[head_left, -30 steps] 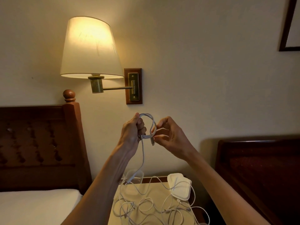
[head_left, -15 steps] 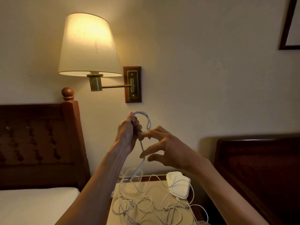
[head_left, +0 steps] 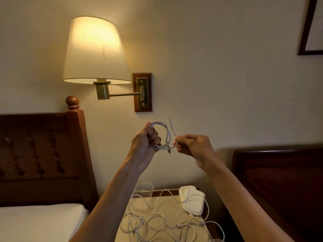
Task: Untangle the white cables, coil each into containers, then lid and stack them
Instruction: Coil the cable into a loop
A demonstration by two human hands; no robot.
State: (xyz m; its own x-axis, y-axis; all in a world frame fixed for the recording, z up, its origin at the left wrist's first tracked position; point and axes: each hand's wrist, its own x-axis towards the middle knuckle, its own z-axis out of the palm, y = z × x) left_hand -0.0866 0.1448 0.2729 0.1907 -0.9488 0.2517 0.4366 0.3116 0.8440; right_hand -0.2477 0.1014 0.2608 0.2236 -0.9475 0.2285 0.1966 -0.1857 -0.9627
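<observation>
Wall (head_left: 218, 58): plain, cream, fills the upper view. A dark frame (head_left: 304, 41) hangs at its top right corner.

Bed (head_left: 40, 220): lower left, white mattress, dark wooden headboard (head_left: 38, 154) with a round knob on its corner post. A second dark headboard (head_left: 279, 186) stands at lower right.

Lamp (head_left: 95, 51): lit, cream shade, brass arm fixed to a wooden wall plate, above the left headboard post.

Nightstand (head_left: 164, 203): between the two beds, light top, at the bottom centre.

Loose cables (head_left: 157, 222): white, tangled in overlapping loops across the nightstand top, some strands trailing over its right edge.

Lids (head_left: 192, 199): white, stacked at the right rear of the nightstand, with one cable strand crossing them. A clear container (head_left: 144, 189) stands at the left rear, partly hidden by the left forearm.

Left hand (head_left: 145, 144): raised in front of the wall, fingers clenched round a coil (head_left: 163, 135) of white cable. The coil forms a small ring held upright, well above the nightstand.

Right hand (head_left: 194, 145): just beside the coil, thumb and fingers pinching the coil's free strand at the ring's lower right. The strand's tip (head_left: 170, 122) points upward beside the ring. A connector hangs at the bottom of the ring.
</observation>
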